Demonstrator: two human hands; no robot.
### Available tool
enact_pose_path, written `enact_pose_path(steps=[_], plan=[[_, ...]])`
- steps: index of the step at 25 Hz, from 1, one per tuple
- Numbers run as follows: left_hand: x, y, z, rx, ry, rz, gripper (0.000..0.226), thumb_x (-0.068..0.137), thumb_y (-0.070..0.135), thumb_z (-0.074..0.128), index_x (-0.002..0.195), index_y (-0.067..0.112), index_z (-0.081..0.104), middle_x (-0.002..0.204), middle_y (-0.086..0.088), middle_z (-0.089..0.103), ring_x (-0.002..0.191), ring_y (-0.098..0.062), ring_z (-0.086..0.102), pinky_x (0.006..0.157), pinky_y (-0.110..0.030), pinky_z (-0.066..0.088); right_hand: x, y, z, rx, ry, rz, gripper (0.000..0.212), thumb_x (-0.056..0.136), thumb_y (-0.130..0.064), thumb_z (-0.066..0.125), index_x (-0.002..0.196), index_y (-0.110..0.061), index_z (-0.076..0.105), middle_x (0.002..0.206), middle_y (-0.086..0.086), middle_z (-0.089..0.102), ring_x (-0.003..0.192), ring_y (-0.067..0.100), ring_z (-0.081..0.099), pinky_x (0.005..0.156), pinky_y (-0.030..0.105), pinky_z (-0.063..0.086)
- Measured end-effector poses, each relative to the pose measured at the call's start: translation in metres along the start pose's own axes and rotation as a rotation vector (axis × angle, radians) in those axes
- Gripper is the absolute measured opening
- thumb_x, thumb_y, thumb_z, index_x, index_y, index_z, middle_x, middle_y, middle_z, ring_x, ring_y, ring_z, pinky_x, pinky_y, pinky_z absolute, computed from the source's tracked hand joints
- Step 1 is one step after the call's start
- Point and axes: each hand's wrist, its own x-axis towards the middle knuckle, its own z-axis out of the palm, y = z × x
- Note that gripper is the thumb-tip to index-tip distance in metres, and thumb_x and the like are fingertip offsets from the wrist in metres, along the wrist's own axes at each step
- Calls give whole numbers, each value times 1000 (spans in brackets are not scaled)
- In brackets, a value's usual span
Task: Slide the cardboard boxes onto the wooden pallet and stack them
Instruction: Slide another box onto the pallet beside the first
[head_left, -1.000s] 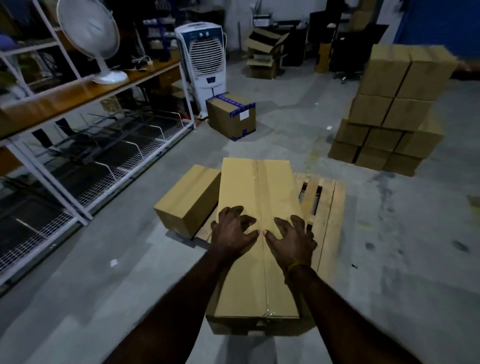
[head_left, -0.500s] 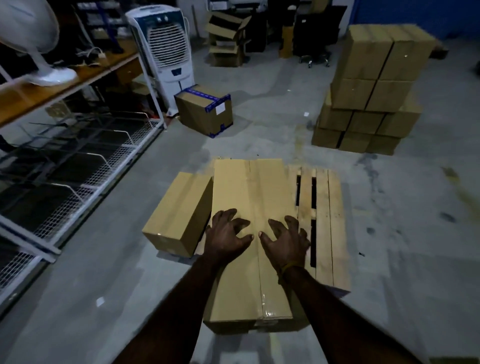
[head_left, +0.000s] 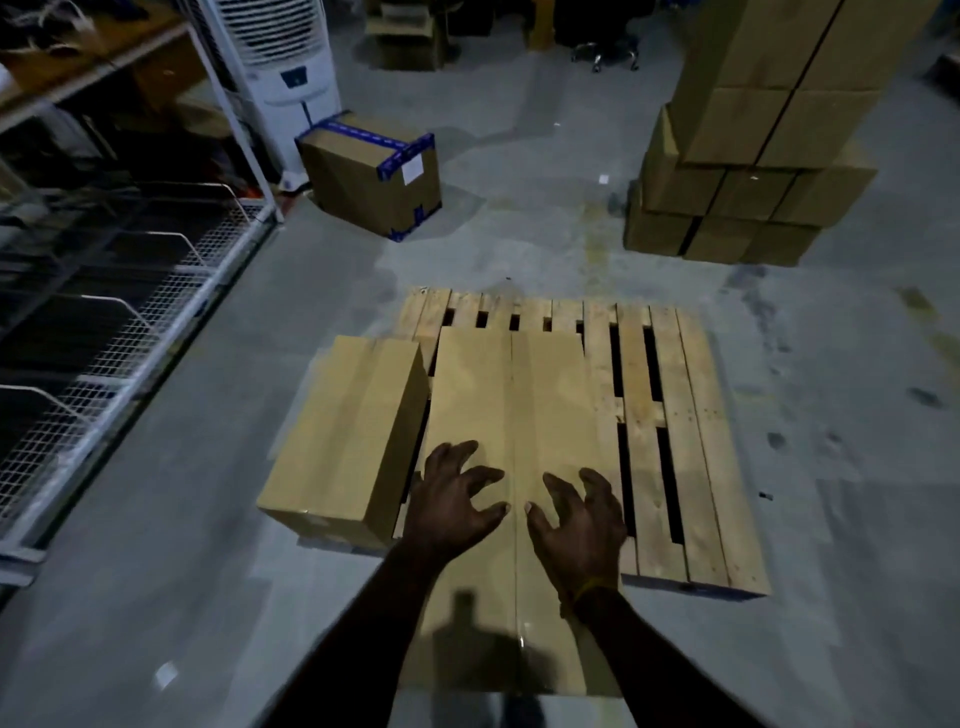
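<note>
Long cardboard box (head_left: 511, 415) runs lengthwise straight away from the person, far end up on the wooden pallet (head_left: 691, 441), near end hanging off toward the camera. Both hands sit on its top: left hand (head_left: 452, 501) and right hand (head_left: 579, 519), fingers spread and bent claw-like, pressing on either side of the tape seam, gripping nothing. A second cardboard box (head_left: 348, 436) lies just beside it on the left, tilted against the pallet edge.
</note>
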Motion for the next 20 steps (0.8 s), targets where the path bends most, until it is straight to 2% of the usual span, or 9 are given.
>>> enact_pose_path(steps=[9,12,16,18,20], plan=[[126,-138,120,34,-37,-34,59,73,76,49,123,47,61,155,14,32,146,-17,18,111,-51,35,103,48,193,56,-113,30,55,85,-62,55,136,-44,50,155,-5,23,145,20,17,114,48,21],[162,-178,158,28,-77,-23,59,74,75,51,124,46,60,156,12,30,146,-16,17,114,-44,31,125,66,247,43,-84,-59,57,82,-65,52,134,-43,52,154,-2,31,143,24,26,111,51,29],[189,-221,194,12,-103,-69,57,74,71,59,124,45,61,156,11,30,144,-14,19,114,-46,31,143,82,306,33,-87,-115,58,79,-62,56,131,-37,59,148,5,43,136,31,40,99,60,41],[190,-241,206,-3,-113,-82,59,73,70,60,126,44,61,156,10,28,144,-15,20,115,-47,31,144,85,326,2,-115,-87,60,79,-64,53,134,-39,55,152,5,39,138,33,37,105,58,35],[186,-261,217,-9,-130,-82,61,73,70,61,128,43,60,158,8,26,144,-15,19,115,-46,31,138,85,345,-85,-190,-90,67,80,-65,56,142,-42,43,158,4,27,143,38,27,109,54,28]])
